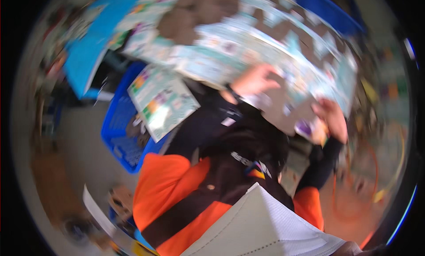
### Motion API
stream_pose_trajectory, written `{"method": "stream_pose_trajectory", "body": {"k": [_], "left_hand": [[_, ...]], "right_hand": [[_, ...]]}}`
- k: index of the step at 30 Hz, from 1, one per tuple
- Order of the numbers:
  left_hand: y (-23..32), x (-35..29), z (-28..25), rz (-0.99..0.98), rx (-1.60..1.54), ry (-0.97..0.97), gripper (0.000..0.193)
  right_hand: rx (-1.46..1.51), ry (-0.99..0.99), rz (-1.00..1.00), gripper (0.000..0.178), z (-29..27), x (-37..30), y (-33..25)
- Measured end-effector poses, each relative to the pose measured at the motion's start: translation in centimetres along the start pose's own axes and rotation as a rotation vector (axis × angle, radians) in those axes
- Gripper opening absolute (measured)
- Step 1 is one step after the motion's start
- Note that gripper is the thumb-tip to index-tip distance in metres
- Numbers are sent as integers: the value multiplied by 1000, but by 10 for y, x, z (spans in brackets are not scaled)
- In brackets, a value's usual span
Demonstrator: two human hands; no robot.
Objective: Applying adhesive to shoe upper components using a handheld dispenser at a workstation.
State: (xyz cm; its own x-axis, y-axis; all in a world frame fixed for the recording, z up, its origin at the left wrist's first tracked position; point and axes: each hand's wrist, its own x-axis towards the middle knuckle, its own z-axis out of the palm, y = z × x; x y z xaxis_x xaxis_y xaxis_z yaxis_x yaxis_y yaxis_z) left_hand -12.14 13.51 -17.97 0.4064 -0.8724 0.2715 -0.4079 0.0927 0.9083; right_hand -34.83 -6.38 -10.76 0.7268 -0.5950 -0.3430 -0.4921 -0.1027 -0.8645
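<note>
A flat brown piece (283, 107) with a curved, cut-out outline lies in front of me at the near edge of the table, between my hands. My left hand (256, 82) is at its left end, thumb and fingers apart, the fingertips close to the piece's edge. At its right end is my right hand (332, 118), fingers bent toward the piece; motion blur hides whether they grip it. Under the piece is a table covered with printed pale-green sheets (199, 65). More brown pieces (287, 34) are spread at the back right, and a brown heap (195, 14) sits at the back.
A blue crate (128, 156) stands at my left, with a printed board (164, 101) across it. Another blue bin (330, 12) is at the far right. A light-blue panel (95, 43) stands at the far left. An orange hose (376, 167) loops across the floor on the right.
</note>
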Motion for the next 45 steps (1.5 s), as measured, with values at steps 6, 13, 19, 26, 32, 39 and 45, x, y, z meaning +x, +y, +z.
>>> {"method": "stream_pose_trajectory", "body": {"k": [6, 13, 19, 26, 32, 39, 45], "left_hand": [[-32, 41, 11, -187, -27, -68, 27], [-69, 114, 5, -196, 279, -59, 35], [-63, 127, 11, -227, 493, -101, 40], [-41, 120, 19, -126, 686, -48, 39], [-5, 64, -10, 138, 655, 228, 39], [0, -21, -18, -149, 569, 407, 23], [-20, -28, -14, 45, 625, 524, 14]], "right_hand": [[-309, -180, -149, 22, -27, 38, 18], [-298, -121, -133, 30, -43, 97, 20], [-602, 30, -147, 40, -38, 129, 29], [-762, 171, -266, 46, -32, 137, 39], [-751, 362, -455, 45, -61, 33, 50], [-965, 313, -115, 70, -67, -55, 92], [-1038, 414, -161, 57, -54, -31, 87]]}}
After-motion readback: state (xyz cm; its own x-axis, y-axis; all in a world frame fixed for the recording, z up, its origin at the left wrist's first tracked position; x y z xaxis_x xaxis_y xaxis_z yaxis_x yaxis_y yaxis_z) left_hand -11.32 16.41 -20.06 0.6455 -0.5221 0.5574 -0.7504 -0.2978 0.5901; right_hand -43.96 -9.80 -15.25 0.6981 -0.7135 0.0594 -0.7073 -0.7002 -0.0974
